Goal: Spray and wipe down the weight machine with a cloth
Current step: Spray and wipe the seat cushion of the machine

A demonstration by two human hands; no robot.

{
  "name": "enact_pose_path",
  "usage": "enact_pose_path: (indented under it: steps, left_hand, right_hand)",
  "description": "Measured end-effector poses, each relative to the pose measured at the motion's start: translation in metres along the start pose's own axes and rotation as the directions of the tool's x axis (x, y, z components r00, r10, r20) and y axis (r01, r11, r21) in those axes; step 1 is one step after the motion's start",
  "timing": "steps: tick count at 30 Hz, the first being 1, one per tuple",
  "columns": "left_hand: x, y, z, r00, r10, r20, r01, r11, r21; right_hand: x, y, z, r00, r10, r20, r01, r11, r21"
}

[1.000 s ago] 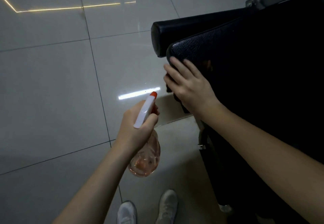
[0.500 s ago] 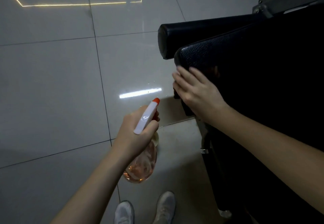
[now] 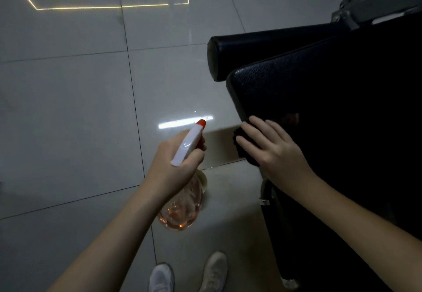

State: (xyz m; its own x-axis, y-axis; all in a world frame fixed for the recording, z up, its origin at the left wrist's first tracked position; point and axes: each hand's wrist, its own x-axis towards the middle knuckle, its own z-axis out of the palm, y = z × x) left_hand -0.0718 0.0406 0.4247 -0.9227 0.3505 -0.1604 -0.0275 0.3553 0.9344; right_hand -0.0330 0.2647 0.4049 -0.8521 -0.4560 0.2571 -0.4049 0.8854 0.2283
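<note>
Sliding lower along the black pad of the weight machine, the straight, slightly spread fingers of the right hand press a dark cloth, seemingly bunched, against its near edge. The left hand curls round the spray bottle beside it, nozzle pointing away, above the tiled floor

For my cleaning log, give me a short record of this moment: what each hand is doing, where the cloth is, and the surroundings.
left hand: grips spray bottle
spray bottle: white head, orange nozzle, pinkish liquid
right hand: fingers straight, presses cloth
cloth: dark, bunched, at near edge of black pad
machine: roller beyond the pad
floor: glossy grey tiles
shoes: two, pale, at bottom
</note>
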Motion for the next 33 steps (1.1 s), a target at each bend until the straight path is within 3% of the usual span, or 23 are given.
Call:
enact_pose_path:
  steps: [3,4,6,8,9,15,19,27,33]
  left_hand:
    - [0.004,0.012,-0.002,0.999,0.04,0.034,-0.042,0.998,0.049]
    - [0.004,0.016,-0.001,0.997,0.051,0.049,-0.054,0.997,0.061]
    - [0.007,0.025,0.001,0.995,0.062,0.072,-0.067,0.995,0.069]
    - [0.011,0.036,0.005,0.993,0.076,0.092,-0.083,0.994,0.071]
    - [0.013,0.04,0.008,0.991,0.087,0.098,-0.095,0.993,0.073]
    - [0.026,0.072,0.019,0.981,0.143,0.134,-0.161,0.978,0.135]
    - [0.032,0.093,0.021,0.992,0.044,0.119,-0.063,0.985,0.162]
    - [0.047,0.117,0.024,0.973,-0.005,0.229,-0.055,0.965,0.256]
    - [0.063,0.136,0.032,0.972,0.031,0.233,-0.093,0.962,0.259]
  right_hand:
    - [-0.002,0.002,-0.004,0.961,0.264,-0.086,-0.247,0.954,0.169]
    - [-0.001,0.005,-0.005,0.902,0.418,-0.106,-0.383,0.889,0.251]
    - [-0.005,0.011,-0.006,0.704,0.707,-0.072,-0.636,0.672,0.38]
    - [-0.014,0.014,-0.001,0.547,0.836,-0.027,-0.762,0.512,0.397]
    - [-0.019,0.011,0.004,0.523,0.852,-0.022,-0.788,0.493,0.369]
    - [-0.026,0.013,0.008,0.557,0.83,0.033,-0.788,0.515,0.338]
    - [-0.034,0.018,0.01,0.6,0.797,0.068,-0.776,0.559,0.291]
    - [-0.034,0.017,0.008,0.62,0.776,0.118,-0.775,0.582,0.249]
    - [-0.03,0.017,0.003,0.598,0.786,0.153,-0.795,0.56,0.232]
